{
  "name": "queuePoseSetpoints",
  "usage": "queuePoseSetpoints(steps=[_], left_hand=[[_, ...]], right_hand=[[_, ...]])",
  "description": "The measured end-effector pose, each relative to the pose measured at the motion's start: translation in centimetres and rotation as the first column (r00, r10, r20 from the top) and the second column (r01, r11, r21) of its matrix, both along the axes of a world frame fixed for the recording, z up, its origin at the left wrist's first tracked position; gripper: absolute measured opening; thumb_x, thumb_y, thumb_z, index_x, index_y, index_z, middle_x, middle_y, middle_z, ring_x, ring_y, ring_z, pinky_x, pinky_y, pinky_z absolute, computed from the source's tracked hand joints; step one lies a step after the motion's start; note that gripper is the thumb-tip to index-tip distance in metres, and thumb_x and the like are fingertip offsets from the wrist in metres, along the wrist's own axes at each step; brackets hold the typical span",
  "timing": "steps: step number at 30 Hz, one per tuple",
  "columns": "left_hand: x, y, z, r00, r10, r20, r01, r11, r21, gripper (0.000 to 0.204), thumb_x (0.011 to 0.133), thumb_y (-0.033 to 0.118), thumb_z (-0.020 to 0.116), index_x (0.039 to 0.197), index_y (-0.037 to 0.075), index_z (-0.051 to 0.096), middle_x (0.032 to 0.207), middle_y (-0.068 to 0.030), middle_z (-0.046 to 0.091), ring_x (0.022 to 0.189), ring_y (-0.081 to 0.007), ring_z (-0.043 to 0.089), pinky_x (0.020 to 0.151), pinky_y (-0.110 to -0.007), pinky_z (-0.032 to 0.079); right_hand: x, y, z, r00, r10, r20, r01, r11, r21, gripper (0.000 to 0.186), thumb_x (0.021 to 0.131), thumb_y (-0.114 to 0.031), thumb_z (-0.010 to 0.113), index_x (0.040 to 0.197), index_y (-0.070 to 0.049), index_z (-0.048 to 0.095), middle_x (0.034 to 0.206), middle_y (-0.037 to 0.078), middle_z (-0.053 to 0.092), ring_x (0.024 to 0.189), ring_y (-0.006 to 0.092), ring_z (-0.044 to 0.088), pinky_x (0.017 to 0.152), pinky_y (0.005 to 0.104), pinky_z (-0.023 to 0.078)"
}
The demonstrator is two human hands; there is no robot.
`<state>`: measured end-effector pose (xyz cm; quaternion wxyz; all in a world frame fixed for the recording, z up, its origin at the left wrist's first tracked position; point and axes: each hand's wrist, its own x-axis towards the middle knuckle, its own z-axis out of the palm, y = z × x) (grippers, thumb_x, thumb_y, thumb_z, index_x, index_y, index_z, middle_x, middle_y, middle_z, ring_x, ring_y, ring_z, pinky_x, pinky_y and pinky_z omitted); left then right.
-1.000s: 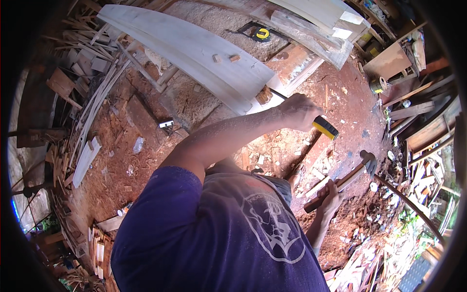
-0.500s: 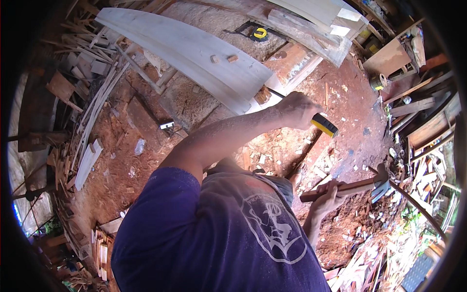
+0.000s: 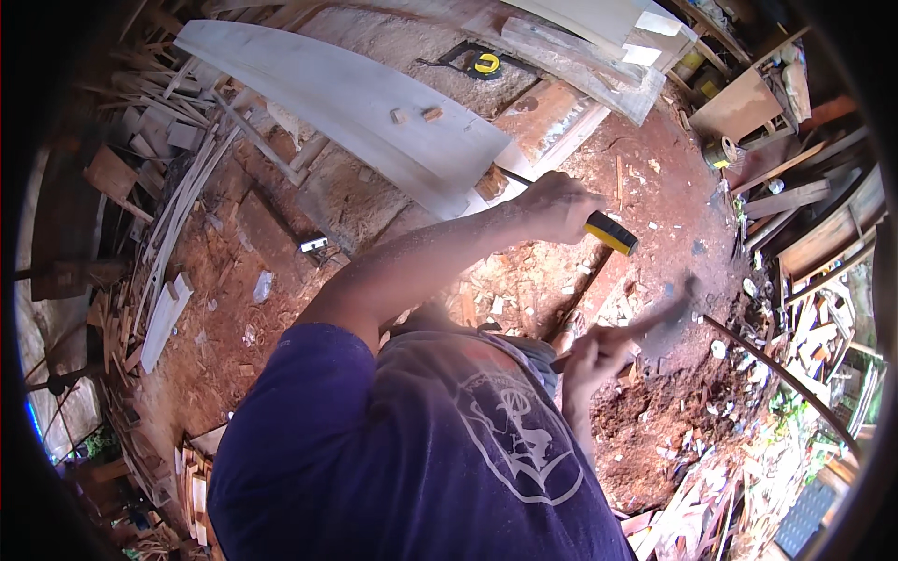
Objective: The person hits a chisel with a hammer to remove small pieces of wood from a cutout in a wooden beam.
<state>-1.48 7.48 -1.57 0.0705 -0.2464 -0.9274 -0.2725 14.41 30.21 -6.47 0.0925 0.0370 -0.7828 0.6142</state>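
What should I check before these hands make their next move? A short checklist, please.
1. Left hand gripping the yellow-and-black-handled tool: ok, fingers closed round it.
2. Right hand gripping the hammer: ok, held by its handle.
3. Hammer apart from the tool's handle end: ok, there is a gap in view.
4. Tool's tip touching the wood: cannot tell; its dark shaft reaches the near end of the pale board.
5. Board's top bare: not ok, two small wood blocks sit on it.
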Motion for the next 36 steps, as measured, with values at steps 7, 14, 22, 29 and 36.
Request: queuePoseSetpoints(steps=[7, 14, 22, 29, 36], left_hand=[[0.3, -1.5, -0.7, 1.000, 0.008, 0.005, -0.008, 1.000, -0.019, 0.019, 0.066, 0.014, 0.071, 0.084, 0.012, 0.066, 0.065, -0.0096, 0.066, 0.062, -0.0305, 0.067, 0.062, -0.044, 0.053], [-0.3, -1.8, 0.0, 0.991, 0.096, -0.095, -0.080, 0.985, 0.155, 0.009, 0.072, 0.013, 0.073, 0.074, 0.010, 0.064, 0.062, -0.0090, 0.064, 0.057, -0.0287, 0.066, 0.056, -0.041, 0.050], [2.9, -14.2, 3.8, 0.904, 0.185, 0.386, -0.400, 0.042, 0.916, 0.026, 0.096, 0.015, 0.056, 0.073, 0.013, 0.044, 0.062, 0.0009, 0.047, 0.055, -0.0105, 0.044, 0.056, -0.029, 0.039], [4.4, -7.5, 3.3, 0.885, 0.368, 0.285, -0.313, 0.017, 0.949, 0.020, 0.092, 0.003, 0.062, 0.080, 0.008, 0.046, 0.062, -0.0015, 0.045, 0.059, -0.0110, 0.043, 0.062, -0.029, 0.040], [5.9, -5.0, 0.4, 0.761, 0.645, 0.073, -0.297, 0.246, 0.923, 0.018, 0.094, 0.000, 0.063, 0.090, 0.007, 0.047, 0.088, -0.0042, 0.054, 0.080, -0.0136, 0.053, 0.077, -0.030, 0.045]], right_hand=[[0.7, 0.0, 0.4, 0.996, -0.073, -0.057, 0.042, 0.905, -0.424, 0.009, 0.091, -0.001, 0.056, 0.096, -0.008, 0.052, 0.064, 0.002, 0.053, 0.045, 0.0070, 0.044, 0.035, 0.0222, 0.039], [-0.3, -0.2, -0.9, 0.912, 0.059, 0.407, -0.033, 0.997, -0.071, 0.011, 0.090, -0.002, 0.058, 0.089, -0.007, 0.049, 0.058, 0.003, 0.053, 0.043, 0.0089, 0.047, 0.036, 0.0233, 0.035], [-0.9, 7.2, 2.8, 0.836, -0.161, 0.524, 0.248, 0.964, -0.101, 0.011, 0.086, -0.008, 0.059, 0.079, -0.006, 0.051, 0.051, 0.001, 0.050, 0.038, 0.0090, 0.045, 0.033, 0.0251, 0.034], [-6.7, 10.2, 4.8, 0.873, -0.022, 0.487, 0.096, 0.987, -0.128, 0.011, 0.089, -0.008, 0.062, 0.084, -0.006, 0.052, 0.054, 0.001, 0.051, 0.041, 0.0095, 0.047, 0.037, 0.0256, 0.036], [-8.6, 8.8, 6.7, 0.867, 0.227, 0.443, -0.173, 0.972, -0.160, 0.010, 0.090, -0.008, 0.062, 0.096, -0.005, 0.055, 0.067, -0.002, 0.052, 0.052, 0.0059, 0.048, 0.046, 0.0241, 0.037]])
